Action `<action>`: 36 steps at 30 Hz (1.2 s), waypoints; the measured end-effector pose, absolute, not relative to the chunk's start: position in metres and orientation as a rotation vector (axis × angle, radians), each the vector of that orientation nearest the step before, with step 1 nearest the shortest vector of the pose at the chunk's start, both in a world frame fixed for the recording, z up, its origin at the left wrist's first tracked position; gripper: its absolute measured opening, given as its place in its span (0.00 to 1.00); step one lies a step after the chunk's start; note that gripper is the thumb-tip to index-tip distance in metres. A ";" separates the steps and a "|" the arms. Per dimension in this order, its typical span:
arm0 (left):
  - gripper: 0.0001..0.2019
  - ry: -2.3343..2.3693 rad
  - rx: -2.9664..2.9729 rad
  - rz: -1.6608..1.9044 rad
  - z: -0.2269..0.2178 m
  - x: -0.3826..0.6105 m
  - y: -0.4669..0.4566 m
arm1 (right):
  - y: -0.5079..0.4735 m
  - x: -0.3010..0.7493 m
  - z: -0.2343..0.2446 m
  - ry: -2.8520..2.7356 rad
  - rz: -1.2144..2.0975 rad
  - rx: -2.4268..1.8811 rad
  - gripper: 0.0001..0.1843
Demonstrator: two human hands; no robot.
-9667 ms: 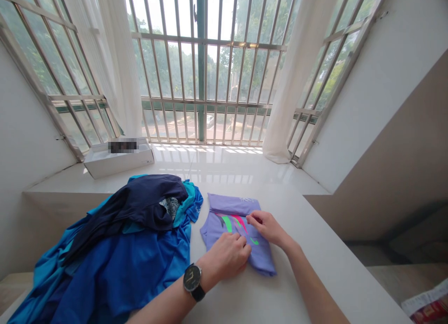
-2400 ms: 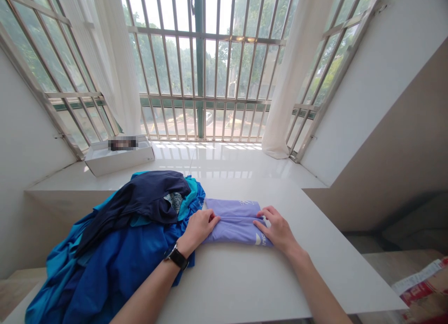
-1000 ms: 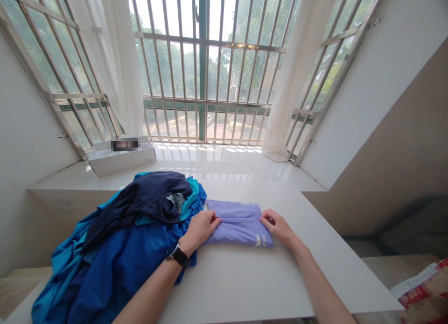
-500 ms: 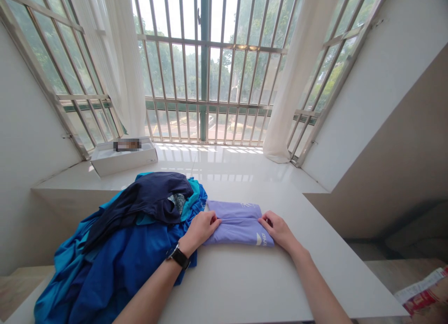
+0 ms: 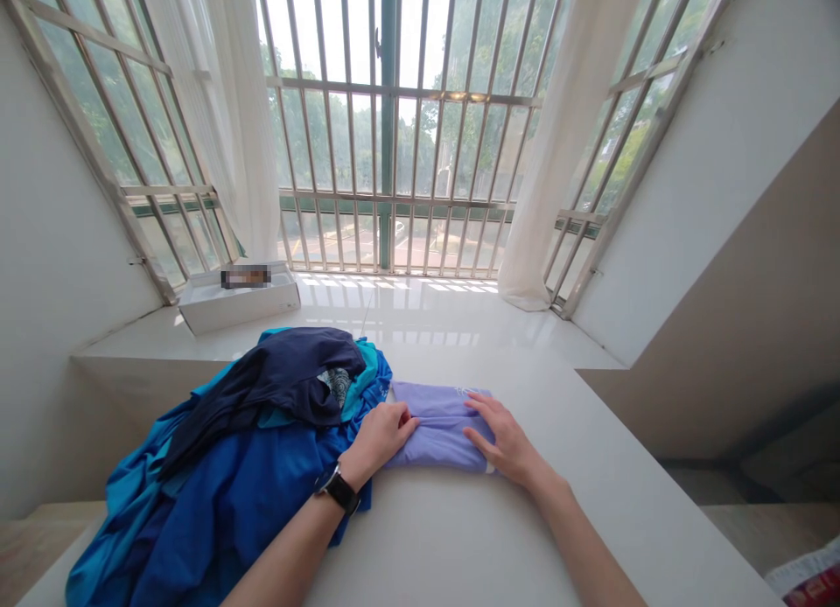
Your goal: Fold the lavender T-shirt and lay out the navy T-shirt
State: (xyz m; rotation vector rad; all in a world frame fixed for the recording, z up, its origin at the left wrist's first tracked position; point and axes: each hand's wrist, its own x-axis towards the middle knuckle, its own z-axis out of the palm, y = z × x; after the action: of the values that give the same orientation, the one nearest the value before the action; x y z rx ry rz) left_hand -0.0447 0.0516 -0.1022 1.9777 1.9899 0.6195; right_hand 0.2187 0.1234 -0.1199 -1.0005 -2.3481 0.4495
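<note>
A folded lavender garment (image 5: 437, 436) with white print lies flat on the white tabletop. At its left end, my left hand (image 5: 381, 436) pinches the fabric between thumb and fingers, a dark watch on the wrist. My right hand (image 5: 504, 436) rests on the garment's right end, its fingers spread and holding nothing; it covers part of the white print. Just left of the garment is a loose heap of blue clothes (image 5: 223, 484), with a crumpled navy garment (image 5: 282, 371) on top.
The white table (image 5: 452, 537) meets a window ledge, where an open white box (image 5: 242, 305) stands at the left. White curtains (image 5: 535, 205) hang before the barred window. A red and white package (image 5: 810, 581) shows at the lower right corner, below the table edge.
My right hand has let go of the garment's right edge, opened, and moved left onto the fabric. My left hand keeps its pinch. The view has shifted slightly.
</note>
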 end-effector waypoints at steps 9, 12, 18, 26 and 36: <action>0.13 1.878 1.907 0.703 -0.099 -0.050 0.051 | 0.124 0.218 -0.123 -2.622 0.420 -1.180 0.37; 0.14 1.763 1.872 0.747 -0.099 -0.053 0.050 | 0.128 0.222 -0.124 -2.617 0.419 -1.187 0.37; 0.16 1.550 1.797 0.785 -0.092 -0.051 0.045 | 0.140 0.243 -0.133 -2.574 0.414 -1.241 0.36; 0.21 1.436 1.856 0.771 -0.100 -0.046 0.044 | 0.150 0.237 -0.116 -2.585 0.253 -1.408 0.30; 0.16 1.430 2.002 0.662 -0.086 -0.060 0.039 | 0.130 0.159 -0.127 -2.510 0.285 -1.288 0.36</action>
State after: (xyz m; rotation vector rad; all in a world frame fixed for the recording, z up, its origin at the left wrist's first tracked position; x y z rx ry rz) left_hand -0.0598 0.0390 -0.0860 2.0024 1.4301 0.6621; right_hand 0.1592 0.1298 -0.1272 -1.2880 -2.5098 0.2854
